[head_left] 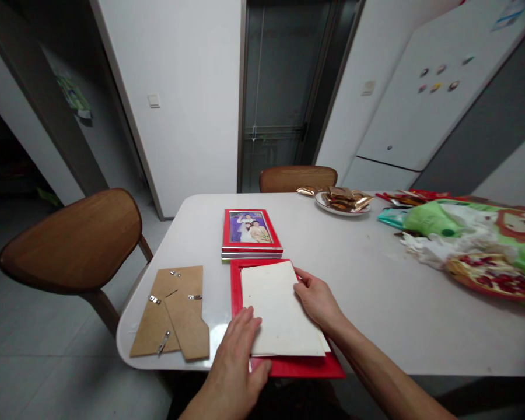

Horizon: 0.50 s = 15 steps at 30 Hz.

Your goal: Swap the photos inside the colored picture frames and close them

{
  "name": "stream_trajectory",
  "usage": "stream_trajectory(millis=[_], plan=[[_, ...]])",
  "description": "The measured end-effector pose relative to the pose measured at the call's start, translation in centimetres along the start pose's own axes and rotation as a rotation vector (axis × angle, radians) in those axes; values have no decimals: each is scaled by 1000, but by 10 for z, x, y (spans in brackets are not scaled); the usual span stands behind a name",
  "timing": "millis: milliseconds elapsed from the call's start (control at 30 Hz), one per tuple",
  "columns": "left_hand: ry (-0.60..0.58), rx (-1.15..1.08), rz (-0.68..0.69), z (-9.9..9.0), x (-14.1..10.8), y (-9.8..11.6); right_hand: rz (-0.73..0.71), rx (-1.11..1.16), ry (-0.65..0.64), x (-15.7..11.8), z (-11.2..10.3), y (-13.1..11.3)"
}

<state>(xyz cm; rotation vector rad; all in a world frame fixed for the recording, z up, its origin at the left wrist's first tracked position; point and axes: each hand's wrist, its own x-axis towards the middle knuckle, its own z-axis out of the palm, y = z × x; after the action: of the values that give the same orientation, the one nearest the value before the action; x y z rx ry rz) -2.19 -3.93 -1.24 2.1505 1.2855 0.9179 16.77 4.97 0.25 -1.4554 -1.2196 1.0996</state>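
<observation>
A red picture frame [297, 367] lies in front of me at the table's near edge. White cardboard sheets [280, 315] rest over it, slightly askew, with another edge showing beneath the top one. My right hand [317, 297] pinches their right edge, thumb on top. At the lower left corner my left hand [238, 356] touches the sheet, fingers stretched and thumb apart. To the left lies a brown frame backboard [157, 315] with metal clips and a stand leg [188, 326]. Beyond the red frame is a stack of picture frames [251, 233], its top one red with a photo of people.
On the white table [332, 245], a plate [343, 211] of gold-wrapped packets stands at the back. An opened pomegranate [494, 277], crumpled tissue and a green package [437, 219] occupy the right side. Wooden chairs stand at the left [74, 245] and far side [297, 178].
</observation>
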Motion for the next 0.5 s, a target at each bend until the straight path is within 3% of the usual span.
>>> stream_trajectory(millis=[133, 267, 500], plan=[[41, 112, 123, 6, -1, -9, -35, -11, 10, 1, 2, 1], [55, 149, 151, 8, -1, -10, -18, -6, 32, -1, -1, 4], [-79, 182, 192, 3, -2, -9, -77, -134, 67, 2, 4, 7]])
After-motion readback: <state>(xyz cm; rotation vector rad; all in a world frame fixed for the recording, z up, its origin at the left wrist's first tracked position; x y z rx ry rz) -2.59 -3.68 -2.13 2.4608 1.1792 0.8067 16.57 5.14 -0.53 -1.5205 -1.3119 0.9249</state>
